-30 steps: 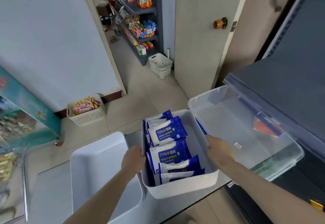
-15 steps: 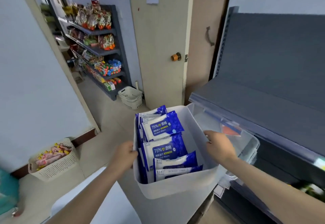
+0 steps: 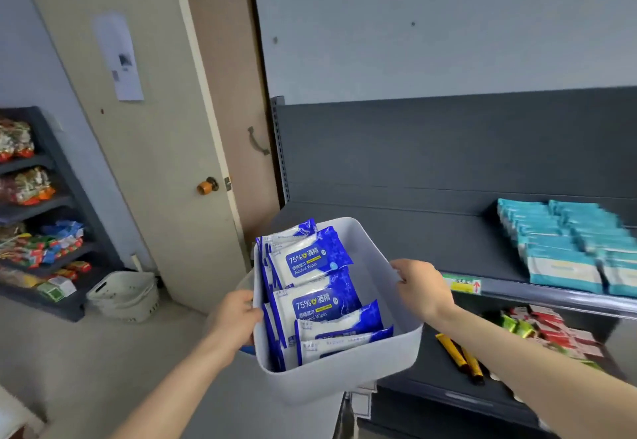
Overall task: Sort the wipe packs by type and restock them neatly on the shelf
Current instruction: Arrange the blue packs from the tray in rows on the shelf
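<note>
I hold a white plastic bin [image 3: 344, 376] in the air in front of a dark grey shelf [image 3: 431, 242]. My left hand [image 3: 234, 318] grips the bin's left rim and my right hand [image 3: 422, 287] grips its right rim. Several blue and white alcohol wipe packs [image 3: 310, 262] stand on edge inside the bin, filling its left half. On the shelf at the right, teal wipe packs [image 3: 565, 245] lie in neat stacked rows. The shelf's left part is bare.
A lower shelf [image 3: 437, 369] holds yellow tubes [image 3: 458, 359] and red and green packets [image 3: 551, 331]. A closed door [image 3: 155, 162] with an orange knob stands left of the shelf. A white basket [image 3: 124, 295] sits on the floor beside a snack rack [image 3: 41, 231].
I have lifted the bin off the cart and turned right toward the shelf. The clear tub and the second white bin have dropped out of view; the teal packs have come into view.
</note>
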